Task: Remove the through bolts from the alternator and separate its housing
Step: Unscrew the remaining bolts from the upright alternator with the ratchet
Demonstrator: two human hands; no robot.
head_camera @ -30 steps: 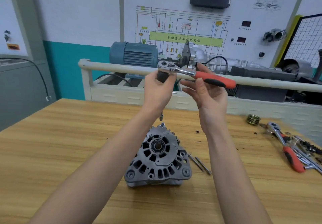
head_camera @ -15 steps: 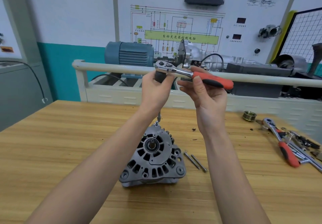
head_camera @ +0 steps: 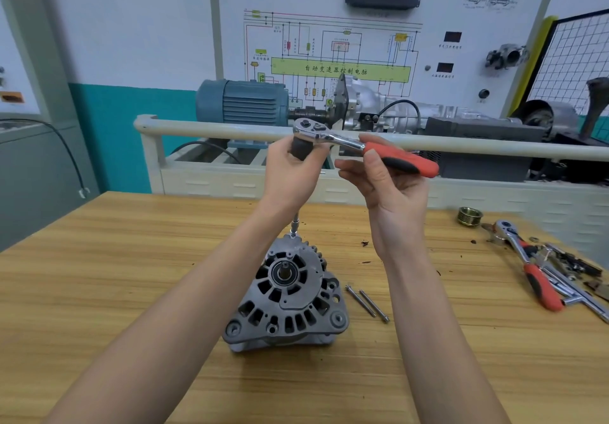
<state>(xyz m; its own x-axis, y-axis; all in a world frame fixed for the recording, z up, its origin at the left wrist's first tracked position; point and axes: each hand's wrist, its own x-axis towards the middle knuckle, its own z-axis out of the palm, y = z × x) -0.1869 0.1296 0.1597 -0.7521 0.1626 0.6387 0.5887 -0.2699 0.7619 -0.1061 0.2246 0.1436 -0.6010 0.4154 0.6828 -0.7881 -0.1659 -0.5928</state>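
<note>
Grey cast metal, the alternator [head_camera: 286, 298] sits on the wooden desk [head_camera: 99, 292] in front of you, its vented front housing and bare shaft end facing up. Your left hand [head_camera: 291, 173] wraps its grip round the dark extension just under the head of the ratchet [head_camera: 349, 142], held high above the desk. Below your wrist the thin shaft of that extension [head_camera: 295, 222] runs down to the through bolt [head_camera: 291, 235] at the alternator's far edge. Your right hand [head_camera: 392, 186] holds the ratchet's red handle in a loose grip, thumb on top and fingers curled beneath. Two removed bolts [head_camera: 367, 303] lie side by side on the desk just right of the alternator. Well off to the right lie a second red-handled ratchet [head_camera: 527, 265], loose tools, and a brass-coloured pulley [head_camera: 470, 216].
</note>
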